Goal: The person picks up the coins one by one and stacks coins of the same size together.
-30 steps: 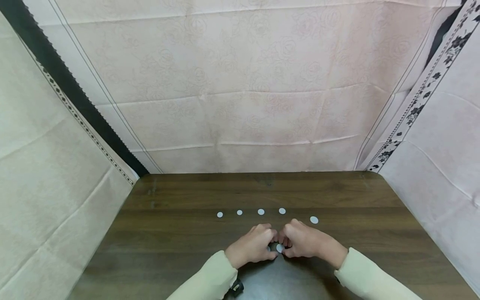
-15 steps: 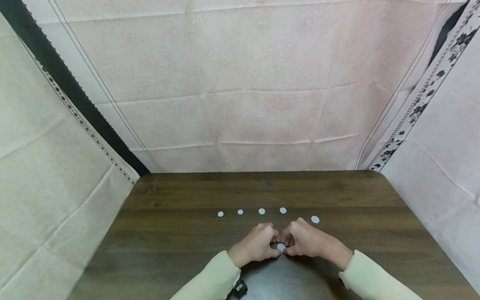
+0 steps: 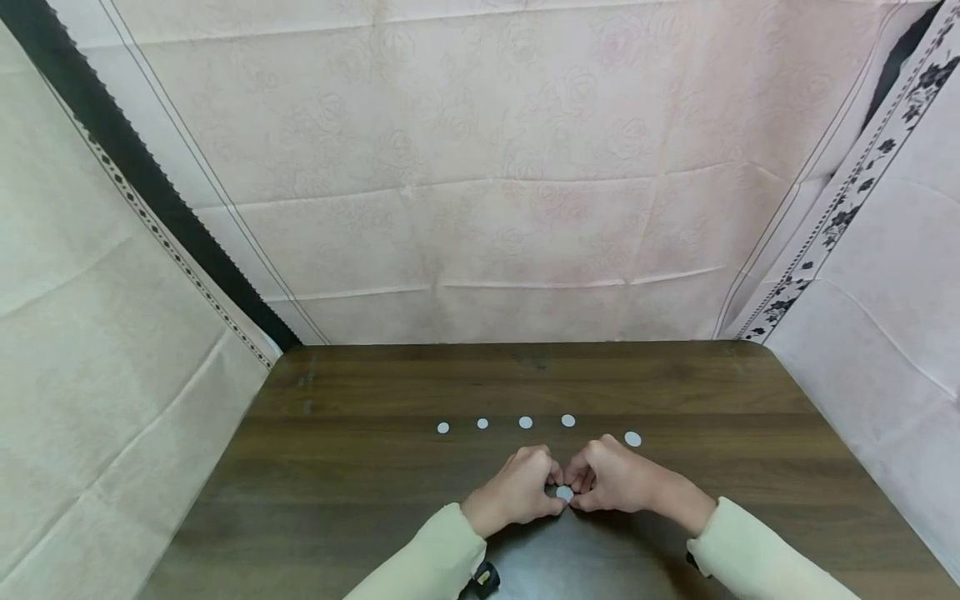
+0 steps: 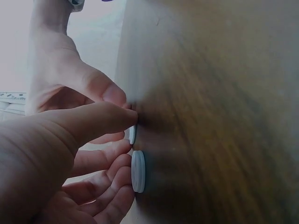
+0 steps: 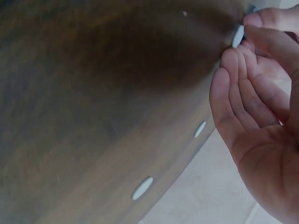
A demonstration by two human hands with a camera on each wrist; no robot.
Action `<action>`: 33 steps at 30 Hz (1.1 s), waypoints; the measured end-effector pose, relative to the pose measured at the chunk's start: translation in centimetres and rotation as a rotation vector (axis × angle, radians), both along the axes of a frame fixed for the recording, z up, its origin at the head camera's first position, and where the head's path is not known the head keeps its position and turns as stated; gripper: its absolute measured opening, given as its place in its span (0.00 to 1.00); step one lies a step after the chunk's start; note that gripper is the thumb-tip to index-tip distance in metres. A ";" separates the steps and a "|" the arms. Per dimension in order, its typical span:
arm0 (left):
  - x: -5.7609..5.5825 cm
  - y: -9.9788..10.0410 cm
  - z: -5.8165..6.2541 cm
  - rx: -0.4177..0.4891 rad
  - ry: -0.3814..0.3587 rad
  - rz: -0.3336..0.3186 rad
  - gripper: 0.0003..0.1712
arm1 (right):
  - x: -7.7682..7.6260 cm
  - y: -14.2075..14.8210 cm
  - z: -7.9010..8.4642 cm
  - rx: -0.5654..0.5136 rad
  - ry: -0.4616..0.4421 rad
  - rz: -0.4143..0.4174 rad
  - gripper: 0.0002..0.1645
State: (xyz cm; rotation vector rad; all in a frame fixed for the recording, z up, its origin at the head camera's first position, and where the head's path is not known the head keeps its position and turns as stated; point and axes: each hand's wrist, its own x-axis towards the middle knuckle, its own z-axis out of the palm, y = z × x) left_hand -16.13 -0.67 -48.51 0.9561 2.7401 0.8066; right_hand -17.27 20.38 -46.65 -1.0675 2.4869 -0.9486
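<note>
Both hands meet low in the head view over a small white disc (image 3: 564,493) on the wooden table. My left hand (image 3: 521,490) curls from the left, its thumb tip at the disc's near edge. From the right, my right hand (image 3: 615,475) pinches at the same disc with bent fingers and thumb. The left wrist view shows a thin disc (image 4: 132,134) by the thumbs, and a thicker pale disc (image 4: 138,171), apparently two layers, beside my left fingertips. In the right wrist view, a disc (image 5: 238,36) stands between thumb and fingers, partly hidden.
Beyond the hands lies a row of several white discs, the leftmost disc (image 3: 443,428) smallest in view and the rightmost disc (image 3: 633,439) nearest my right hand. A pale cloth (image 3: 510,250) hangs behind the brown table (image 3: 360,500), with cloth on both sides.
Both hands stay around the disc and shift very slightly right and up in the head view, as does the whole scene. The sliver of a second disc under my left hand is hidden now.
</note>
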 end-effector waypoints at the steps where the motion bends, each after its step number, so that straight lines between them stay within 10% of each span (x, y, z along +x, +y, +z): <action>1: -0.1 0.0 0.0 -0.003 0.002 -0.002 0.05 | 0.0 0.0 0.2 0.009 -0.004 0.001 0.07; 33: 0.4 0.0 0.3 -0.017 -0.017 0.044 0.07 | -2.6 6.8 3.2 0.255 0.282 -0.098 0.12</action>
